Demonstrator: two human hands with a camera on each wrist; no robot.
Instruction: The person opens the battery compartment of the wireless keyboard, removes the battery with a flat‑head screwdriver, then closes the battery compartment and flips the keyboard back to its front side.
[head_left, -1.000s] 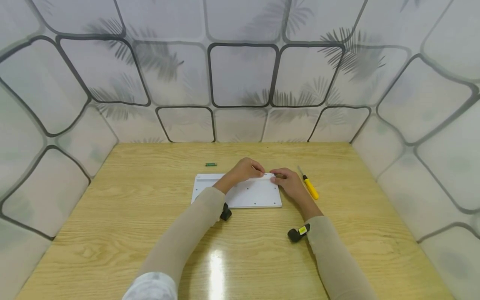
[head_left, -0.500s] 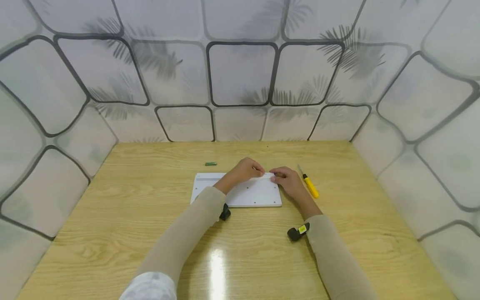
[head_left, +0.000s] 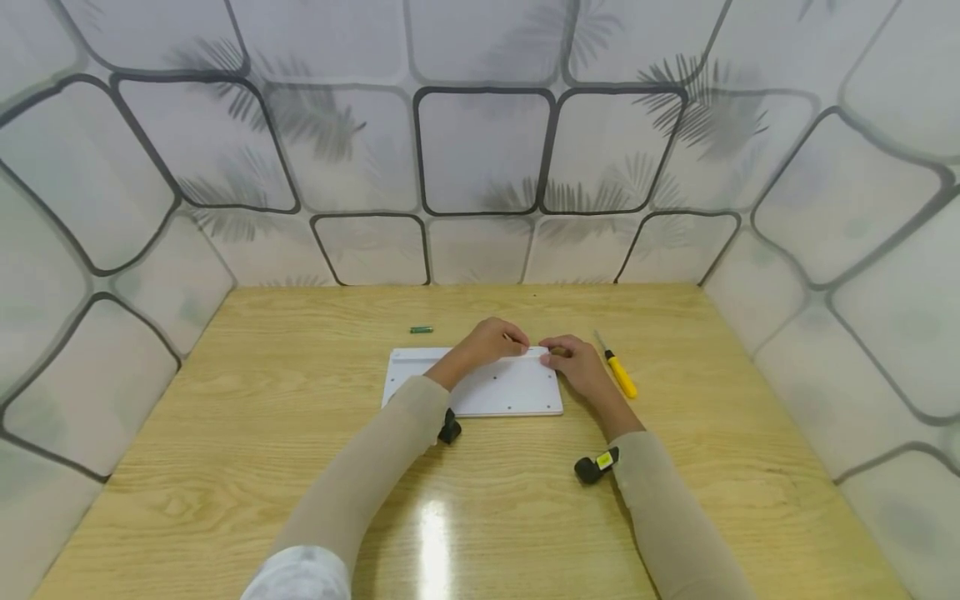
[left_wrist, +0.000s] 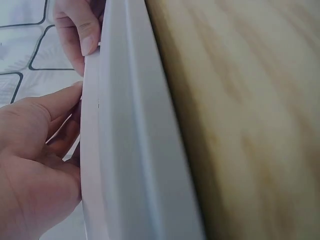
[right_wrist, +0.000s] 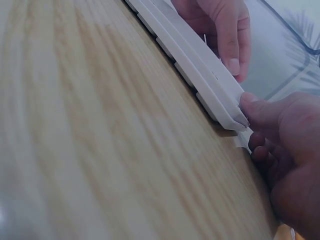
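Observation:
A white keyboard (head_left: 517, 392) lies with its screw-dotted underside up; a few key edges show beneath it in the right wrist view. A raised ridge (left_wrist: 130, 120) runs along its far side. At that far edge my left hand (head_left: 491, 340) bends its fingers against the ridge, its thumb on the edge in the left wrist view. My right hand (head_left: 576, 362) pinches the far right corner, thumb (right_wrist: 252, 107) on top and the other fingers curled below. The two hands' fingertips are close together. Whatever lies between the left fingertips is hidden.
A green battery (head_left: 422, 330) lies on the wooden table (head_left: 300, 358) beyond the keyboard's left part. Right of my right hand lies a screwdriver (head_left: 621, 375) with a yellow handle. A patterned wall (head_left: 480, 150) closes off the back and sides.

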